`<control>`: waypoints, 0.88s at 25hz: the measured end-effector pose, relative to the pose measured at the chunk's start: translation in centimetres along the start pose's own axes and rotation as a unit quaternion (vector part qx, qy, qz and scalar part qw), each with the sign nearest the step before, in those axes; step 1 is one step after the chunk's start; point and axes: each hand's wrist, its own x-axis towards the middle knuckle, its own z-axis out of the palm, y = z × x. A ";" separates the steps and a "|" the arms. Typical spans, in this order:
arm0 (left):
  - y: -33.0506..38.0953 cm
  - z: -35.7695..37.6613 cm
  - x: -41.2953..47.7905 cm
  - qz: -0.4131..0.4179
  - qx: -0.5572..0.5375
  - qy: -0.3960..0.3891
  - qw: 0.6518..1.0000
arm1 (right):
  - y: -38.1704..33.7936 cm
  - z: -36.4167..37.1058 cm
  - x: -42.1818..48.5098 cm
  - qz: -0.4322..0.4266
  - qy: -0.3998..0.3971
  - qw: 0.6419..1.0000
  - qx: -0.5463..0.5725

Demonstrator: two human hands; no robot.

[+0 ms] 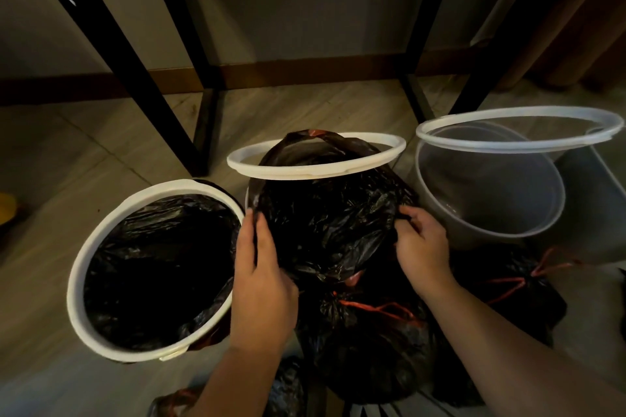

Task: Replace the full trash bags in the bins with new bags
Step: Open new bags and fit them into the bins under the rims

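Three round bins stand on the floor. The left white bin point(78, 281) is lined with a black bag point(159, 267) under its rim ring. At the middle bin a new black bag point(325, 213) is spread over the mouth, and its white ring point(315, 173) is tipped up behind. My left hand point(261, 281) grips the bag's left edge. My right hand point(423, 244) pinches its right edge. The right grey bin point(491, 210) has no bag, and its clear ring point(518, 132) is raised. Tied full bags point(369, 342) with red drawstrings lie in front.
Black metal table legs point(135, 78) stand behind the bins. Another tied black bag point(515, 284) lies at the right. A curtain point(576, 10) hangs at the back right. A yellow object point(6, 206) sits at the far left edge.
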 end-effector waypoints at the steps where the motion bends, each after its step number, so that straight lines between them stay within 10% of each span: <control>1: 0.0 0.2 -0.3 -0.004 -0.005 -0.005 1.000 | -0.2 0.1 0.0 0.002 0.000 1.000 0.008; 14: -3.5 -1.5 3.4 -0.068 0.023 -0.069 0.995 | -1.1 0.9 0.6 -0.011 -0.010 0.999 0.041; 22: -1.3 -1.5 5.6 -0.288 -0.241 -0.050 0.926 | -2.3 0.3 2.0 0.021 0.056 0.998 -0.018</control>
